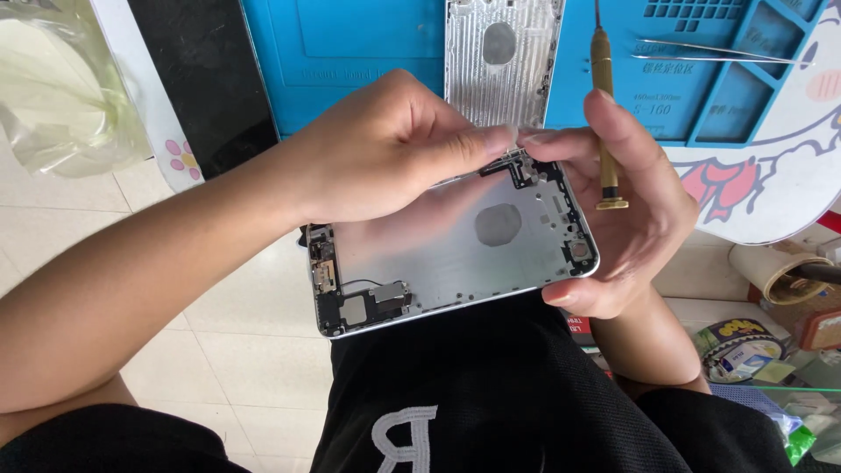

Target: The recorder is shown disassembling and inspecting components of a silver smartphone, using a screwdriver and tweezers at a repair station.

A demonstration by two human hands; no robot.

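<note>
A blue work mat (350,52) with moulded compartments covers the table edge at the top, a second ribbed silver phone shell (501,54) lying on it beside thin tweezers (718,50). A white round mat (771,175) with a red-and-blue cartoon print overlaps it at right, above a clutter of small coloured packets and a round tape roll (740,346) low on the right. Over a black-clad lap, a silver phone housing (455,250) sits tilted, its inside facing up, gripped along its right edge by the right hand (626,206), which also hooks a brass screwdriver (604,114) upright against its fingers. The left hand (385,149) crosses above the housing, hiding part of it, its fingertips pinched on a small black part (523,169) at the upper corner.
</note>
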